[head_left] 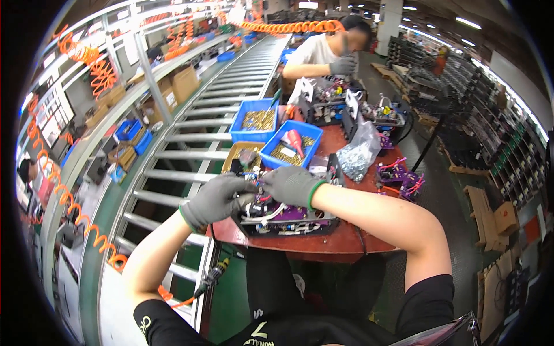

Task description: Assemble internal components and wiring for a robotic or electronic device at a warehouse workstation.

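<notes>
Both my hands wear grey knit gloves with green cuffs. My left hand (214,199) curls over the left end of a black-framed electronic assembly (288,219) with a purple circuit board and white and red wires. My right hand (290,184) rests on the top of the same assembly, fingers bent down among the wires. The assembly sits on a red-brown workbench (340,239). Whether either hand pinches a small part is hidden by the fingers.
Two blue bins (288,144) of brass-coloured parts and a tan tray (239,151) stand behind the assembly. A clear bag of small parts (358,153) lies to the right. A roller conveyor (190,144) runs along the left. Another person (329,55) works further along the bench.
</notes>
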{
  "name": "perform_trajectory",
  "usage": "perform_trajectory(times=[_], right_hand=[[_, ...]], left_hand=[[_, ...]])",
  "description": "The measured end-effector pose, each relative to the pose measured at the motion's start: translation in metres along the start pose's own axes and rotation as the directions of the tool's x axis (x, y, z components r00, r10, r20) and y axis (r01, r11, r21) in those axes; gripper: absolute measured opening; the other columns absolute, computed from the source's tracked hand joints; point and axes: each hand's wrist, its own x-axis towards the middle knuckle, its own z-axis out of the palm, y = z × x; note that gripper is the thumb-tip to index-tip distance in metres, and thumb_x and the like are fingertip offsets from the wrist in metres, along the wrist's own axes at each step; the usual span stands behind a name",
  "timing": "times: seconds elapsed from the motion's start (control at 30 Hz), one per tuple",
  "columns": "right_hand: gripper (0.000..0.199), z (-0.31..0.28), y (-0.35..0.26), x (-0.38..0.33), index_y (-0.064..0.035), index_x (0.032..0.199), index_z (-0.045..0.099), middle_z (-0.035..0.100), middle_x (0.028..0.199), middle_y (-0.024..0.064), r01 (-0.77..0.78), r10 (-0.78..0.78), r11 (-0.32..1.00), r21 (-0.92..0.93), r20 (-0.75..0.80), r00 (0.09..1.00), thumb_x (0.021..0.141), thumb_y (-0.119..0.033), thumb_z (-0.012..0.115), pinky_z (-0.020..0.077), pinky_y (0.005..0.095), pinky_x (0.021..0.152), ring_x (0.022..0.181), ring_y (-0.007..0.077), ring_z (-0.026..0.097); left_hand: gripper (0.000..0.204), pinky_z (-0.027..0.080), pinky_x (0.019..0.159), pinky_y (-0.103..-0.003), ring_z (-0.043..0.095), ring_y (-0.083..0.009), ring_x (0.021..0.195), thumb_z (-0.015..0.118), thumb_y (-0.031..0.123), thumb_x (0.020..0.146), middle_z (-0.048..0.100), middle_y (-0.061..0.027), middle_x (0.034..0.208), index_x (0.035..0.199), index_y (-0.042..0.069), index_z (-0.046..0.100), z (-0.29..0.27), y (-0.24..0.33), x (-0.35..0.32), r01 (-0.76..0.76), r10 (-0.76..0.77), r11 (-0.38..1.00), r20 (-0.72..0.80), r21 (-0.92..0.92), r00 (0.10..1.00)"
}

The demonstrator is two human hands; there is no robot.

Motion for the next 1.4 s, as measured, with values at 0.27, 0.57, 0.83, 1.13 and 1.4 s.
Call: perform_trajectory(times=[0.27,0.57,0.83,1.13,1.4], right_hand=[[0.036,-0.021,-0.012,-0.001,-0.0065,0.113,0.062,0.068,0.11,0.0174,-0.082,0.079,0.996,0.03,0.092,0.993,0.099,-0.036,0.046,0.0512,0.0471,0.09,0.103,0.0358,0.065],[0.029,-0.019,-0.015,0.003,-0.0101,0.113,0.062,0.068,0.103,0.0187,-0.074,0.07,0.997,0.04,0.085,0.994,0.096,-0.032,0.053,0.0522,0.0492,0.086,0.098,0.037,0.066],[0.027,-0.007,-0.008,0.01,-0.0089,0.11,0.062,0.068,0.092,0.0231,-0.03,0.03,0.984,0.174,0.001,1.0,0.094,-0.031,0.056,0.0506,0.0513,0.08,0.091,0.0406,0.066],[0.027,-0.014,-0.008,0.011,-0.0115,0.111,0.061,0.069,0.101,0.016,0.114,-0.122,0.991,0.069,0.124,0.985,0.095,-0.03,0.051,0.053,0.0466,0.083,0.094,0.0355,0.068],[0.032,-0.017,0.003,0.012,-0.0062,0.107,0.065,0.069,0.101,0.0175,-0.026,0.018,0.997,0.076,0.109,0.994,0.094,-0.034,0.053,0.0526,0.0475,0.084,0.097,0.0347,0.067]], left_hand=[[0.02,0.05,0.074,-0.04,0.063,-0.031,0.082,0.066,0.023,0.09,0.065,-0.0135,0.088,0.098,0.005,0.066,0.003,-0.02,0.001,0.033,-0.042,0.998,-0.183,-0.05,0.982],[0.022,0.044,0.083,-0.043,0.06,-0.0306,0.094,0.068,0.03,0.086,0.064,-0.0085,0.096,0.097,0.012,0.071,0.006,-0.027,0.014,0.064,-0.066,0.959,-0.002,0.276,0.998],[0.018,0.044,0.086,-0.044,0.057,-0.0305,0.096,0.066,0.028,0.083,0.062,-0.0081,0.094,0.094,0.013,0.07,0.004,-0.029,0.013,0.072,-0.095,0.901,0.034,0.428,0.995],[0.018,0.044,0.086,-0.042,0.056,-0.0299,0.096,0.066,0.028,0.083,0.06,-0.0068,0.096,0.094,0.013,0.067,0.007,-0.029,0.007,0.003,-0.047,0.822,0.063,0.57,0.997],[0.022,0.046,0.087,-0.043,0.057,-0.0322,0.097,0.066,0.024,0.085,0.059,-0.0105,0.099,0.103,0.012,0.066,0.008,-0.015,0.017,0.091,-0.094,0.96,0.001,0.263,0.996]])
